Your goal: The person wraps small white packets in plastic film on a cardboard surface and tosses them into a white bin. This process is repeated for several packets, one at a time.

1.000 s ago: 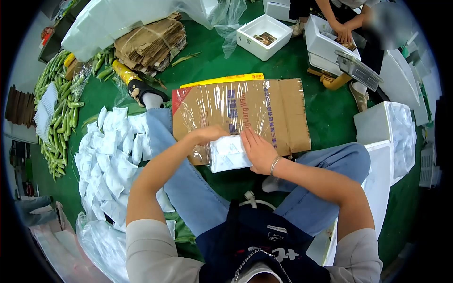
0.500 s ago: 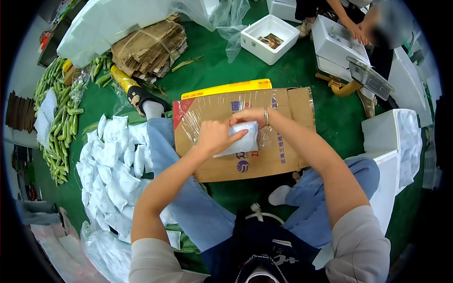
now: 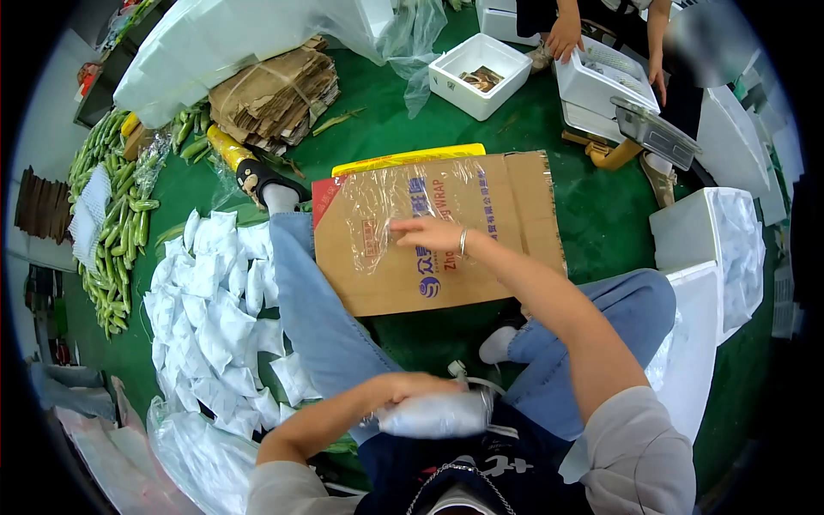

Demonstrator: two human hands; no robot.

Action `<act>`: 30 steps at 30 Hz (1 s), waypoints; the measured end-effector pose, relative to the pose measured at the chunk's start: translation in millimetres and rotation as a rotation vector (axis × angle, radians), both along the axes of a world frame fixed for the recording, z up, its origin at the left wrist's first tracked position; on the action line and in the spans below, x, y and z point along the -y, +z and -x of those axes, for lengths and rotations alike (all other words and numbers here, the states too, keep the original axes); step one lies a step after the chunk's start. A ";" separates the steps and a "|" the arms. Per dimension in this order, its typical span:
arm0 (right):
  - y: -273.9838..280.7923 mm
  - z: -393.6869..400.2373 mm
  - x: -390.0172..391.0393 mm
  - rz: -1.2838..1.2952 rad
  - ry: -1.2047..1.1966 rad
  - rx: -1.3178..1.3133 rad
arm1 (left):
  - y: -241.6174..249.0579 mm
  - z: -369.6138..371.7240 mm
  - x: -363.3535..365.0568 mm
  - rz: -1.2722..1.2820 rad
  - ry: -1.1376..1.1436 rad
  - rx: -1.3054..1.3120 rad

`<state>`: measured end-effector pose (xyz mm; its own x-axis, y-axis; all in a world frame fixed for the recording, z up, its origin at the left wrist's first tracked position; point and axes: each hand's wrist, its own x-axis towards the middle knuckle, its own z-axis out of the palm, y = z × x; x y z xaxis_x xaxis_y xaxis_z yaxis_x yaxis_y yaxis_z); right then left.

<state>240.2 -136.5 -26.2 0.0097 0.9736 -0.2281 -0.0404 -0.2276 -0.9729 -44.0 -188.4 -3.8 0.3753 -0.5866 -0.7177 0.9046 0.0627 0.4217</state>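
- The left hand (image 3: 403, 396) has pulled the wrapped white pack (image 3: 433, 415) off the cardboard sheet (image 3: 446, 232) and back close to the person's body.
- Its fingers are curled shut around the pack.
- The right hand (image 3: 433, 233) has stayed out on the cardboard, fingers flat and spread, touching the clear wrap (image 3: 386, 206). It holds nothing.
- Left of the fingers lies a pile of white packs (image 3: 210, 300) on the green floor (image 3: 592, 206).
- Far from them, another person's hands (image 3: 562, 36) touch a white foam box (image 3: 601, 81).

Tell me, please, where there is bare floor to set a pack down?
Bare green floor lies between the cardboard sheet and the white foam box. Another patch lies right of the sheet. The left is crowded with white packs and green vegetables.
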 end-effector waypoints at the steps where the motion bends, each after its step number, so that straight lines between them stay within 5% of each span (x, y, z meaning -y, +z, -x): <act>1: 44.6 12.4 15.8 -0.031 0.093 0.520 | 26.1 -10.5 1.2 -0.115 -0.178 0.030; 2: 78.0 25.9 31.6 -0.062 0.189 1.040 | 52.7 -18.8 2.1 -0.226 -0.353 0.058; 4: 101.0 50.4 64.2 -0.278 0.104 1.125 | 32.6 3.3 0.8 0.093 0.447 0.056; 6: 131.0 72.5 91.9 0.012 0.151 0.074 | 60.7 -14.2 -21.7 -0.026 0.659 -0.044; 7: 147.8 84.9 105.1 -0.076 0.093 -0.036 | 35.5 -18.8 -35.3 0.461 0.729 0.067; 8: 142.1 96.2 111.9 -0.148 -0.228 0.160 | 9.4 -25.2 -45.5 0.953 0.765 0.191; 10: 112.4 88.5 115.8 -0.126 -0.620 -0.142 | 77.1 -34.8 -35.9 0.159 0.966 0.352; 12: 97.1 78.5 107.4 -0.088 -0.851 -0.314 | 108.2 -36.0 -15.2 -0.231 1.207 0.666; 14: 88.7 83.3 101.8 -0.049 -1.073 -0.504 | 102.4 -36.7 -8.8 -0.899 0.938 1.110; 16: 115.0 110.9 94.8 -0.162 -1.143 0.482 | 105.6 -41.6 -3.2 -1.070 1.064 1.013; 18: 166.0 145.4 104.4 -0.046 -1.018 0.627 | 101.2 -54.5 -13.7 -1.319 1.556 0.788; 19: 168.1 154.4 109.9 -0.098 -0.849 0.969 | 78.5 -63.4 -25.6 -1.517 1.637 0.733; 20: 171.5 162.3 117.1 -0.151 -0.648 1.305 | 58.7 -65.7 -35.6 -1.523 1.651 0.726; 22: 191.8 171.7 138.0 -0.169 -0.495 1.354 | 41.4 -65.6 -51.9 -0.579 1.535 0.378; 24: 216.3 177.3 155.3 -0.180 -0.339 1.398 | 47.7 -78.0 -36.2 0.106 1.243 0.203; 27: 243.4 182.2 164.5 -0.437 -0.263 1.437 | 73.3 -79.2 -2.5 0.293 0.659 0.229; 30: 239.3 165.2 184.3 -0.466 -0.368 1.447 | 111.1 -78.9 19.6 0.227 0.370 0.246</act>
<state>75.0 -320.8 213.1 0.1902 0.8480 0.4948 0.9728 -0.0949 -0.2113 34.9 -208.0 107.3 0.7300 -0.5132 -0.4515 0.6797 0.4757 0.5583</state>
